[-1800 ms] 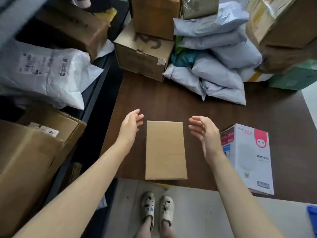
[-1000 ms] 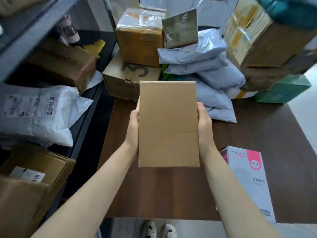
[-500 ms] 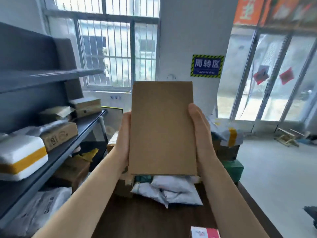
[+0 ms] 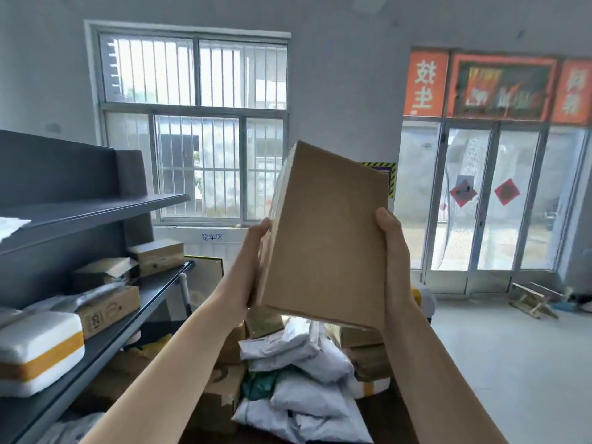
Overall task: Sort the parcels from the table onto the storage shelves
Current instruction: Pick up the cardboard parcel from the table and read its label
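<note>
A flat brown cardboard parcel (image 4: 326,232) is held up in front of me at chest height, tilted with its top leaning right. My left hand (image 4: 253,257) grips its left edge and my right hand (image 4: 395,248) grips its right edge. The dark grey storage shelves (image 4: 96,209) stand to the left, their middle level (image 4: 150,296) carrying several boxes and a white foam box with yellow tape (image 4: 38,350). Below the parcel lies a heap of grey mailer bags (image 4: 298,382) and cartons on the table.
A barred window (image 4: 195,123) is straight ahead and glass doors (image 4: 493,200) are at the right. Open grey floor (image 4: 512,363) spreads to the right of the table. A wooden frame (image 4: 531,299) lies by the doors. The upper shelf (image 4: 96,208) shows bare surface.
Both hands took the parcel off the table and raised it. My view swung up from the table to the room. Since half a second ago the parcel has tilted to the right.
</note>
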